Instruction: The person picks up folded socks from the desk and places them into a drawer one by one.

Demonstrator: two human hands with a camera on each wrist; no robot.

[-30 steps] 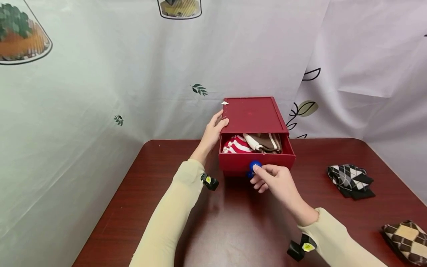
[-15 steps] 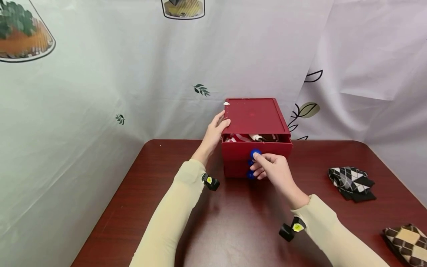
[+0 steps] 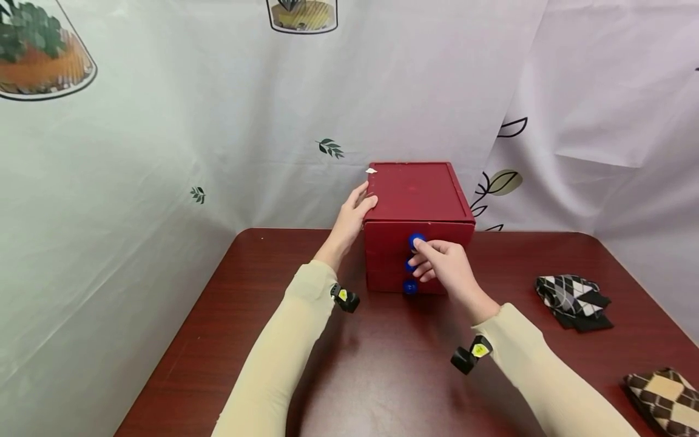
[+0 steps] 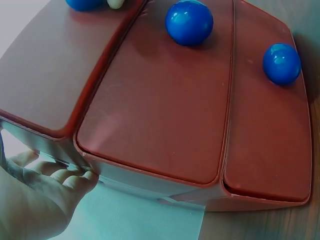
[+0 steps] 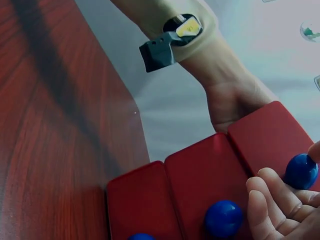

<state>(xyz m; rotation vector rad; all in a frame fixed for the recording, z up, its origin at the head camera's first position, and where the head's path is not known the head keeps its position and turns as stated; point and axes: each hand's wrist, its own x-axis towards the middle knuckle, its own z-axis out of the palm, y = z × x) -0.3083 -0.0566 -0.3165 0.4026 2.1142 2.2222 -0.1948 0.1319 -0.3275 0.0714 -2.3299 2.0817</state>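
The red drawer box (image 3: 412, 188) is standing on the table (image 3: 246, 364), its 3 drawer fronts (image 4: 155, 110) facing me and running crosswise. The top blue knob (image 5: 299, 172) is sitting at the right hand (image 3: 448, 264), the nearer hand; there I am pinching it between thumb and finger. I am resting the left hand (image 3: 349, 215) against the box's left side, loosely extended, gripping nothing. A black-and-white checked cloth (image 3: 573, 297) and a brown checked cloth (image 3: 668, 397) are lying well to the right, obstructing neither hand.
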